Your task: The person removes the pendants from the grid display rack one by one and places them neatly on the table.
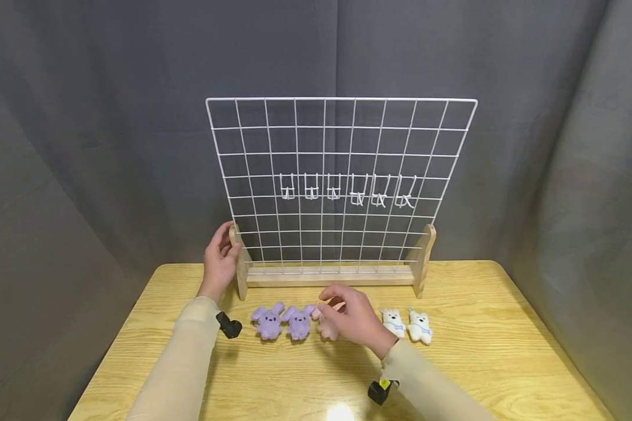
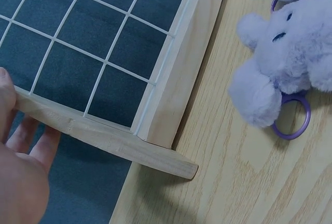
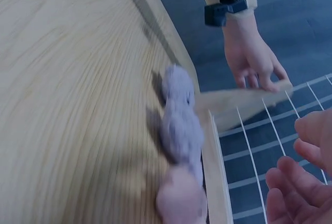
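My left hand (image 1: 221, 266) grips the left wooden upright (image 2: 104, 136) of a stand, its thumb on one side and fingers on the other. The stand holds a white wire grid panel (image 1: 321, 155). Over the row of plush toys is my right hand (image 1: 355, 318), fingers loosely bent with nothing between them. It partly covers a pink plush toy (image 1: 327, 328), also seen below the hand in the right wrist view. To the left lie two purple plush bunnies (image 1: 269, 324) (image 1: 298, 325). Whatever lies directly beneath the right palm is hidden.
Several white wire hooks (image 1: 312, 190) hang in a line on the grid. Two white plush bears (image 1: 393, 323) (image 1: 419, 327) with blue scarves lie right of my right hand. A purple ring (image 2: 293, 117) is beside one bunny. Dark curtains (image 1: 137, 146) surround the wooden table (image 1: 274, 386).
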A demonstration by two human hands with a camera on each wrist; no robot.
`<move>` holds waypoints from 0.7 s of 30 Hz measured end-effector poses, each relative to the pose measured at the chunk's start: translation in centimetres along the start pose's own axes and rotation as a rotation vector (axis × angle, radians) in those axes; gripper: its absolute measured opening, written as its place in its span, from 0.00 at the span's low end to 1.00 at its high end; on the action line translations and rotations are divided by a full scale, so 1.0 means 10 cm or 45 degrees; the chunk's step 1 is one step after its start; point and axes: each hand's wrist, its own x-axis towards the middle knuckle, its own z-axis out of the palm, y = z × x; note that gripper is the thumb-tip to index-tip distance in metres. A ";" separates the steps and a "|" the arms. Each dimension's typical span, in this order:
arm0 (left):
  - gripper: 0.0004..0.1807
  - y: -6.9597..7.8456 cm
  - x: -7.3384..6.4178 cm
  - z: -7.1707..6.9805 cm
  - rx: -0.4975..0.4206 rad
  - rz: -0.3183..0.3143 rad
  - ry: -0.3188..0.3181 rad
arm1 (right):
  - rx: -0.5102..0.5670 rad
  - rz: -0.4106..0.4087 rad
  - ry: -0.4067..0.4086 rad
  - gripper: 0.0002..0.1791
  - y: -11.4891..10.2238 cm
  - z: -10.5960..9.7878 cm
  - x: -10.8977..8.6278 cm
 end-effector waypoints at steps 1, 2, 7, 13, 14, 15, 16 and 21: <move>0.34 0.00 0.00 0.00 -0.013 0.005 0.002 | -0.006 0.005 0.007 0.06 0.03 -0.05 -0.04; 0.33 0.00 -0.01 -0.01 -0.013 0.008 0.002 | -0.014 0.013 0.017 0.07 0.05 -0.10 -0.08; 0.32 0.01 -0.03 -0.04 -0.024 0.035 -0.003 | -0.028 0.063 0.065 0.09 0.16 -0.31 -0.23; 0.33 -0.01 -0.07 -0.10 0.013 0.011 -0.021 | -0.100 0.055 0.147 0.09 0.31 -0.52 -0.35; 0.33 -0.02 -0.08 -0.10 0.021 0.005 -0.024 | -0.112 0.044 0.161 0.09 0.34 -0.55 -0.36; 0.33 -0.03 -0.09 -0.11 0.030 0.000 -0.028 | -0.126 0.030 0.175 0.10 0.37 -0.58 -0.38; 0.33 -0.03 -0.10 -0.12 0.043 -0.002 -0.034 | -0.146 0.015 0.191 0.10 0.40 -0.61 -0.40; 0.33 -0.09 -0.15 -0.20 0.132 0.001 -0.059 | -0.313 -0.079 0.295 0.13 0.58 -0.84 -0.50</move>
